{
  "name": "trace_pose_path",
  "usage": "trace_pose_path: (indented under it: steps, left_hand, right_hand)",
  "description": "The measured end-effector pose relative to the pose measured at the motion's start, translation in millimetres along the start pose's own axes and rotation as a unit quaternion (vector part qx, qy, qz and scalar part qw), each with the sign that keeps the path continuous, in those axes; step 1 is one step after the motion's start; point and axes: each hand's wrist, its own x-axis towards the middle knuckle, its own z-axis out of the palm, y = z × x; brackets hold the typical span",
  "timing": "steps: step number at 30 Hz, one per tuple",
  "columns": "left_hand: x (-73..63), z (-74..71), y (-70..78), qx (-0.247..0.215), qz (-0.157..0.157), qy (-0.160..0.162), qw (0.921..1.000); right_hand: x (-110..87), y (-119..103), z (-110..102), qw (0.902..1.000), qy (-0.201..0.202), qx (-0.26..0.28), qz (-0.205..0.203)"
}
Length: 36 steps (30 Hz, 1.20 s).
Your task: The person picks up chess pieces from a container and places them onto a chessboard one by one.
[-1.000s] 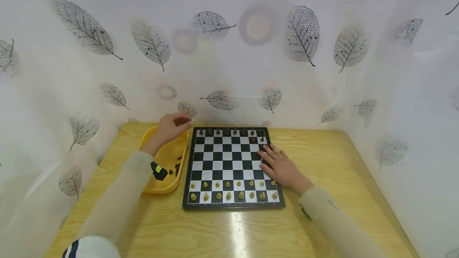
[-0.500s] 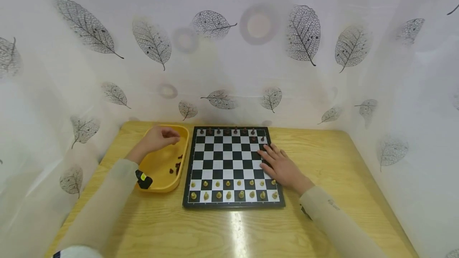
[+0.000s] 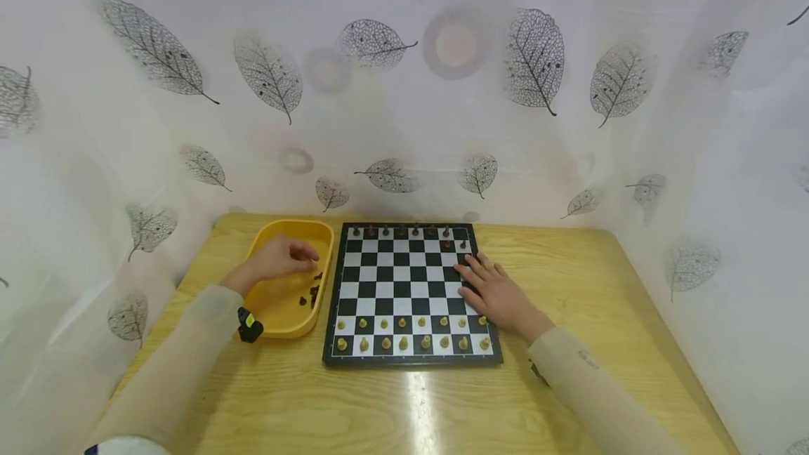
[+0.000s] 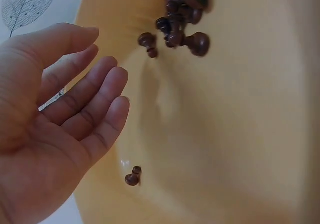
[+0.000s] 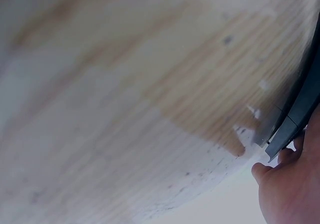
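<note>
Head: left hand (image 3: 281,258) over tray (image 3: 272,318), near far left corner of desk (image 3: 556,265); right hand (image 3: 502,302) on right edge of board (image 3: 402,274), fingers spread.
Left wrist: hand empty, fingers loosely bent; brown pieces (image 4: 199,43) lie in tray.
Right wrist: hand at board edge.

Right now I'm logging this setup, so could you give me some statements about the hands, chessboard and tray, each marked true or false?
1. The left hand is over the yellow tray. True.
2. The left hand grips the yellow tray. False: it holds nothing.
3. The right hand touches the chessboard. True.
4. The chessboard's two far rows are full. False: only two dark pieces show in the second row.
5. Pale pieces stand in the two near rows. True.
</note>
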Motion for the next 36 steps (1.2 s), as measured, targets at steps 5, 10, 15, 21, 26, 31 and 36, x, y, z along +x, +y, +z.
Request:
trace_pose_path:
  steps: [5, 10, 15, 21, 26, 31, 36]
  left_hand:
    - [5.0, 7.5, -1.8, 0.021, -0.004, -0.025, 0.9995]
    - [8.5, 12.3, 0.5, 0.041, -0.003, -0.042, 0.9982]
    - [9.7, 14.4, 1.7, 0.042, -0.009, -0.057, 0.9974]
    - [8.4, 17.2, 1.1, 0.045, -0.017, -0.071, 0.9963]
    - [5.4, 19.2, 3.7, 0.052, -0.036, -0.074, 0.9953]
    - [5.0, 22.0, 4.2, 0.055, -0.050, -0.070, 0.9948]
    - [5.6, 23.5, 1.6, 0.066, -0.048, -0.055, 0.9951]
  right_hand:
    - [-0.3, -0.2, 0.7, 1.0000, 0.001, -0.001, -0.001]
    - [-0.3, -0.2, 0.6, 1.0000, -0.001, -0.004, 0.002]
    - [0.0, -0.1, -0.1, 1.0000, -0.001, -0.006, 0.002]
    - [-0.1, -0.2, 0.2, 1.0000, 0.002, -0.001, 0.001]
    - [-0.2, -0.3, 0.1, 1.0000, 0.002, 0.003, 0.000]
    - [0.2, 0.1, -0.4, 1.0000, 0.003, 0.002, -0.001]
    - [0.8, 0.4, 0.0, 1.0000, 0.002, -0.002, 0.000]
